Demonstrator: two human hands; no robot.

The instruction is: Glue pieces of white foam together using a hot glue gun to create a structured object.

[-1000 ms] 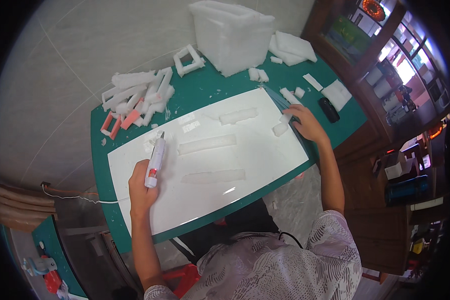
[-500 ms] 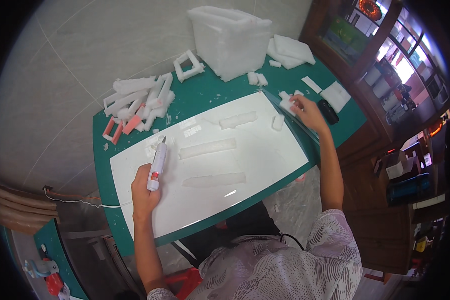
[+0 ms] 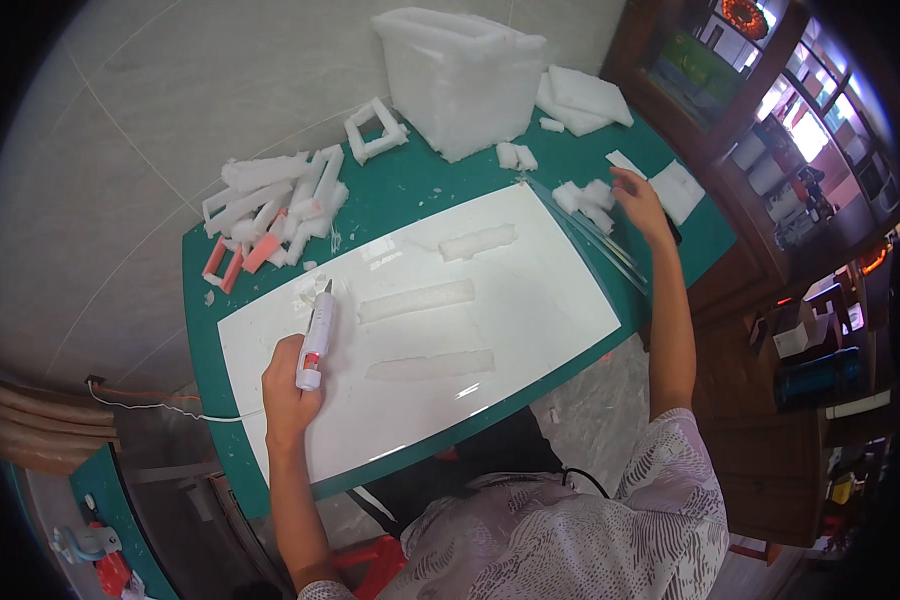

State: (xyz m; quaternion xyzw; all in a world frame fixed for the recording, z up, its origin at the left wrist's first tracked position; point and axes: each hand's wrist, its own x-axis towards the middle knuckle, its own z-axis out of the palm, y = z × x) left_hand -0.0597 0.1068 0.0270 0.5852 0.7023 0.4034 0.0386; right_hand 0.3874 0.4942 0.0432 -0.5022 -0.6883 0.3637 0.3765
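My left hand [image 3: 288,388] is wrapped around the handle of a white glue gun [image 3: 316,338], its nozzle tilted up over the white board [image 3: 530,330]. Three flat white foam strips lie on that board: a far one [image 3: 477,241], a middle one [image 3: 417,299] and a near one [image 3: 432,365]. At the right, my right hand [image 3: 638,208] hovers over the green table with loosely spread fingers and nothing visible in it. Its fingertips are close to a thin white foam strip [image 3: 624,163]. Just left of it is a small heap of white foam pieces [image 3: 586,202].
A large white foam box [image 3: 462,90] stands at the back, beside foam slabs [image 3: 585,100]. Foam offcuts, some pink, form a pile [image 3: 280,205] at the left. A foam frame [image 3: 375,132] lies between. Clear rods [image 3: 605,240] and a foam square [image 3: 678,190] are at the right.
My right hand has moved up and right, away from the small foam heap. A small foam block has gone from the board's right side, and the heap looks larger. My left hand stays put.
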